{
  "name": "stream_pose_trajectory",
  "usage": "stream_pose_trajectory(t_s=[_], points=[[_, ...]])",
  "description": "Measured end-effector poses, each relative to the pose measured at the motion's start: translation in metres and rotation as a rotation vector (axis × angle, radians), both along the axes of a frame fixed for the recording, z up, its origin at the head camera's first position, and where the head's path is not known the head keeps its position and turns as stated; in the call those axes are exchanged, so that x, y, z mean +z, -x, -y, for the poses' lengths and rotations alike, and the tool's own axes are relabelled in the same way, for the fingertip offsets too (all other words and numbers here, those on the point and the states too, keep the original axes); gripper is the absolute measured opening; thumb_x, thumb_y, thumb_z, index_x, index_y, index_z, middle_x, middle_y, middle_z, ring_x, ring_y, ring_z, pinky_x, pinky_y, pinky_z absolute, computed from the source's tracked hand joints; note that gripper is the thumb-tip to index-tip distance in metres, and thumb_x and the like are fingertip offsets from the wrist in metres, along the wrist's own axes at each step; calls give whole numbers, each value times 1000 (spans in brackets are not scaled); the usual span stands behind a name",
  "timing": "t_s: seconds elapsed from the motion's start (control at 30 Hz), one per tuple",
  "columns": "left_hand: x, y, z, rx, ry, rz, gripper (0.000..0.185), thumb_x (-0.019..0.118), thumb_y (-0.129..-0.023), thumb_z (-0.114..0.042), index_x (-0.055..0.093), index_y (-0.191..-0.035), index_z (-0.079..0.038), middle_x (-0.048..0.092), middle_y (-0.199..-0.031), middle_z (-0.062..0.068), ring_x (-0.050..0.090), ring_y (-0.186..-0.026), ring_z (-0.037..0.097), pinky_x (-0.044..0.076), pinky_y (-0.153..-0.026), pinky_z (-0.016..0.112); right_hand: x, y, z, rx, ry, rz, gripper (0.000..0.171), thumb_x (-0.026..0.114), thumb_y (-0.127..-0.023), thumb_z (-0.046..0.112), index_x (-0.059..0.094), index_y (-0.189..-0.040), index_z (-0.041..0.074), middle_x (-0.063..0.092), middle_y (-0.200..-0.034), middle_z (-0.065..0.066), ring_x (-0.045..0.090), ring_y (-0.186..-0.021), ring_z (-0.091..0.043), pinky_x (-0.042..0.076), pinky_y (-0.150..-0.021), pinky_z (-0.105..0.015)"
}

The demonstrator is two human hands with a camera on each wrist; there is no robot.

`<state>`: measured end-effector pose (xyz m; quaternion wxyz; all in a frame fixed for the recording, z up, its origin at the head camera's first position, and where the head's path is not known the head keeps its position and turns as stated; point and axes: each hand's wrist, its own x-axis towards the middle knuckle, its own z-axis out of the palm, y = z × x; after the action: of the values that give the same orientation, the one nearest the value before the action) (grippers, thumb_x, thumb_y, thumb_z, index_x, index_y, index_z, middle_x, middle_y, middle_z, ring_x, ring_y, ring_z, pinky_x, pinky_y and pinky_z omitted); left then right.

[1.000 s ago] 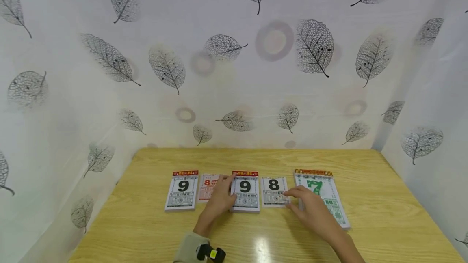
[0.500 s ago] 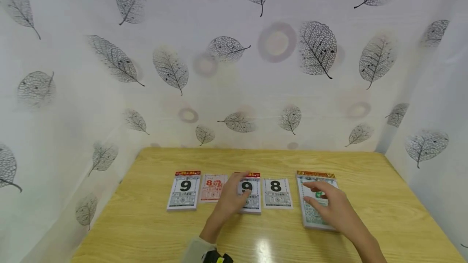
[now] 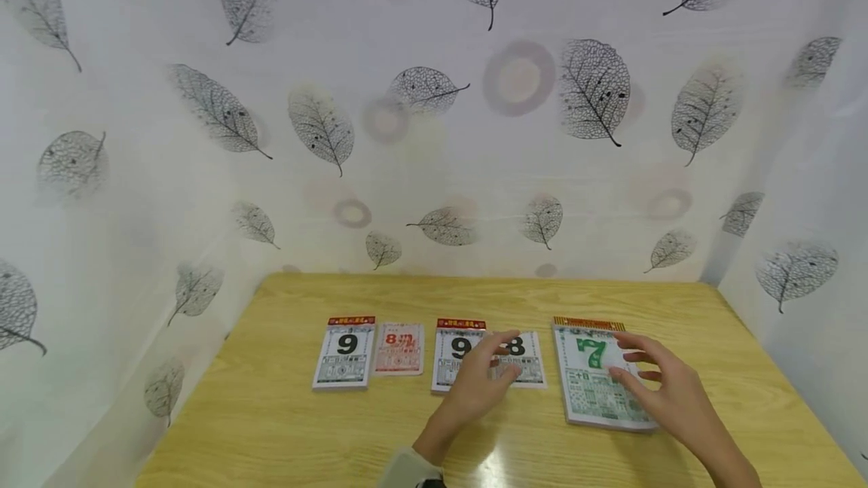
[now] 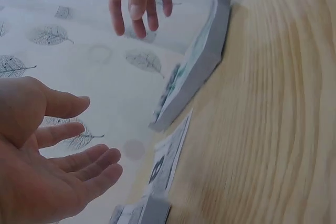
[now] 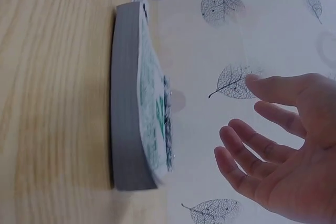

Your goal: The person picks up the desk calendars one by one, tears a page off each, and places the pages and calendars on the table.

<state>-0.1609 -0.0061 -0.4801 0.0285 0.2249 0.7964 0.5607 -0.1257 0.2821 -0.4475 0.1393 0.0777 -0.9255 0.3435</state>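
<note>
both hands had lifted off the paper since half a second back. left hand [image 3: 483,376] had slid rightward off the middle 9 calendar pad [image 3: 456,351] and hovered over the seam between that pad and the loose 8 sheet [image 3: 525,358], fingers straight and spread, holding nothing. the left wrist view confirmed it: palm open, fingers [image 4: 86,163] fanned out above the table, the 8 sheet [image 4: 169,153] lying flat below them.

right hand [image 3: 667,390] had come up off the big green 7 calendar pad [image 3: 591,379], which now showed its whole face; it hung over the pad's right edge, fingers loosely splayed and pointing left, gripping nothing. from the right wrist camera the fingers [image 5: 252,153] floated clear of the thick pad [image 5: 134,103], a gap plainly between them.

the 7 pad lay flat on the wooden table [image 3: 285,428], rightmost in the row, just beside the 8 sheet. further left sat a red-printed 8 sheet [image 3: 398,349] and another 9 calendar pad [image 3: 344,352], both untouched, well apart from either hand. a sleeve cuff [image 3: 407,471] showed at the left wrist, low in the head view.
</note>
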Motion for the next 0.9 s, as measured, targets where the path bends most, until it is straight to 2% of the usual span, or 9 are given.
stream_pose_trajectory(t_s=[0.13,0.27,0.37,0.47,0.63,0.73,0.9], points=[[-1,-3,-17,-37,-66,111,51,64,-102,-16,50,-151,-13,55,-143,12,57,-125,32,52,-102,31,-6,0,-9,-36,6,39,52,80,-91,15,59,-137,2,67,-125,-21,67,-101,-39,59,-69,-25],[-4,-4,-33,-43,-127,195,50,64,-101,-14,51,-150,-13,51,-149,12,58,-126,32,53,-96,23,-13,1,-20,-59,16,65,52,78,-92,14,57,-137,-2,63,-127,-28,65,-103,-45,63,-70,-36],[-5,-6,-44,-37,-138,249,51,64,-100,-15,51,-149,-12,51,-149,13,58,-127,31,55,-93,24,-18,1,-29,-70,29,104,51,76,-95,15,55,-137,-5,61,-128,-33,64,-106,-49,62,-72,-46],[-6,-6,-54,-33,-123,285,53,65,-99,-17,50,-150,-10,52,-147,16,58,-128,32,56,-92,28,-24,1,-36,-82,26,149,50,73,-97,17,54,-136,-7,59,-130,-35,63,-108,-51,62,-74,-47],[-7,-6,-73,4,-80,325,54,69,-97,-18,53,-148,-12,55,-145,17,58,-130,33,55,-99,37,-30,2,-43,-76,32,266,58,70,-99,25,49,-141,-9,56,-134,-37,62,-113,-51,59,-84,-51],[-5,-8,-81,32,-65,349,55,72,-94,-15,54,-147,-12,60,-140,15,61,-126,29,53,-101,36,-32,3,-44,-72,51,348,63,69,-100,30,45,-144,-9,56,-134,-37,61,-116,-51,54,-92,-59],[-2,-10,-90,50,-80,383,59,73,-92,-10,53,-148,-9,67,-127,9,65,-114,17,52,-100,32,-35,3,-45,-69,54,397,66,69,-100,27,42,-146,-12,59,-130,-36,62,-114,-49,50,-96,-63]])
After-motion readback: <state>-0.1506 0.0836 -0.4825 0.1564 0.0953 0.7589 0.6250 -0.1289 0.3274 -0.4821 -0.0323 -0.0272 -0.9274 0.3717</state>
